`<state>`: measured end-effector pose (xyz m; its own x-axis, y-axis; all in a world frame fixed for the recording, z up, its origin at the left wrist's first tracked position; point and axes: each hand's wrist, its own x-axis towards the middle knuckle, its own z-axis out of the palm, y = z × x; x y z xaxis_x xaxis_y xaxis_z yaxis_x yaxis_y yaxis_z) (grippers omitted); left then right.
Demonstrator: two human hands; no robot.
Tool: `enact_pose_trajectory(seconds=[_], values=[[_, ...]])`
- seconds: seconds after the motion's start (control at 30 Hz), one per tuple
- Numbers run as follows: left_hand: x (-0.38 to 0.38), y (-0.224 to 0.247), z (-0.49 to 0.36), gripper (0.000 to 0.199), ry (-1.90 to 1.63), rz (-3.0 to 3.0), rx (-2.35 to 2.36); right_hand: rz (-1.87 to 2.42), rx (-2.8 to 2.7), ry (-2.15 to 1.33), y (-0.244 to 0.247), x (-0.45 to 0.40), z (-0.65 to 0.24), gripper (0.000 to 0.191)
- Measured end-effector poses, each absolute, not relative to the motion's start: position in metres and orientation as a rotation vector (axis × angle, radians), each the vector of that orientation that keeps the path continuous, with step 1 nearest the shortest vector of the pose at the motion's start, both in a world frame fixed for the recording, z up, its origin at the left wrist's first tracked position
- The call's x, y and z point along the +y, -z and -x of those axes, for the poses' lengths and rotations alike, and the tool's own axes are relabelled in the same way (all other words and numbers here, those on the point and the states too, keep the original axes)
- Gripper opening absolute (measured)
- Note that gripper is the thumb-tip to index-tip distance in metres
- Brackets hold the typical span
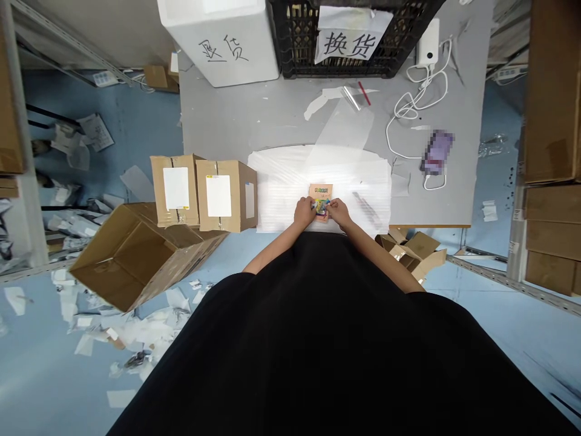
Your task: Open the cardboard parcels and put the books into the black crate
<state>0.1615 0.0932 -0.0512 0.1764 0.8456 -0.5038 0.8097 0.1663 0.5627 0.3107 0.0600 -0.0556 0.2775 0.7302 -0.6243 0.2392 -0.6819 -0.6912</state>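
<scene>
A small flat orange-brown booklet or card (323, 189), with coloured print along its top, lies near the front edge of the table. Over its lower half is a small yellow, green and blue piece (321, 207), too small to name. From the left, my left hand (304, 212) closes its fingers on that piece's edge. My right hand (339, 212) pinches its blue right end between thumb and fingertips. Beneath everything spreads a white foam sheet (281, 181). The fingertips partly cover the piece and the booklet.
Two taped cartons (218, 194) stand left of the foam sheet. At the back are a white bin (222, 45) and a black crate (336, 69). A phone (438, 151) and white cables (408, 109) lie right. An open carton (136, 254) sits lower left.
</scene>
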Motion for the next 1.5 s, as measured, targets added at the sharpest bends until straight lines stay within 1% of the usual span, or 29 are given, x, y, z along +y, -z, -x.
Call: enact_pose_trajectory(seconds=[0.13, 0.27, 0.33, 0.4, 0.53, 0.57, 0.7, 0.77, 0.8, 0.9, 0.97, 1.1, 1.23, 1.33, 1.43, 1.5], values=[[0.094, 0.036, -0.176, 0.017, -0.248, -1.337, 1.582, 2.042, -1.09, -1.26, 0.037, 0.056, -0.304, 0.017], [0.093, 0.019, -0.182, 0.027, -0.408, -0.913, 1.371, 2.178, -1.352, -1.031, 0.014, 0.049, -0.299, 0.017], [0.092, 0.017, -0.181, 0.031, -0.432, -0.774, 1.247, 2.218, -1.487, -0.95, 0.011, 0.046, -0.295, 0.021], [0.09, 0.022, -0.179, 0.03, -0.415, -0.719, 1.219, 2.229, -1.592, -0.931, 0.014, 0.045, -0.291, 0.025], [0.087, 0.045, -0.17, 0.014, -0.304, -0.836, 1.449, 2.214, -1.622, -1.138, 0.034, 0.044, -0.291, 0.018], [0.086, 0.051, -0.168, 0.013, -0.265, -0.914, 1.532, 2.238, -1.593, -1.177, 0.04, 0.044, -0.293, 0.019], [0.086, 0.063, -0.158, 0.033, -0.143, -1.267, 1.735, 2.469, -1.363, -1.147, 0.055, 0.043, -0.313, 0.026], [0.086, 0.063, -0.157, 0.039, -0.105, -1.364, 1.762, 2.523, -1.267, -1.19, 0.06, 0.045, -0.32, 0.028], [0.086, 0.062, -0.156, 0.036, -0.084, -1.389, 1.76, 2.53, -1.235, -1.229, 0.063, 0.045, -0.323, 0.027], [0.086, 0.061, -0.157, 0.019, -0.015, -1.437, 1.716, 2.53, -1.166, -1.294, 0.067, 0.048, -0.322, 0.027], [0.086, 0.06, -0.156, 0.014, -0.001, -1.461, 1.685, 2.526, -1.113, -1.298, 0.069, 0.049, -0.319, 0.025], [0.083, 0.061, -0.154, 0.012, -0.05, -1.47, 1.672, 2.47, -1.025, -1.33, 0.07, 0.051, -0.314, 0.018], [0.08, 0.062, -0.151, 0.011, -0.079, -1.46, 1.629, 2.43, -0.915, -1.34, 0.068, 0.054, -0.314, 0.015], [0.081, 0.06, -0.147, 0.013, -0.119, -1.405, 1.599, 2.271, -0.815, -1.485, 0.061, 0.054, -0.315, 0.013], [0.084, 0.052, -0.145, 0.018, -0.221, -1.238, 1.52, 2.03, -0.787, -1.634, 0.048, 0.052, -0.314, 0.017], [0.086, 0.045, -0.148, 0.024, -0.288, -1.042, 1.398, 1.965, -0.887, -1.573, 0.038, 0.052, -0.311, 0.022]])
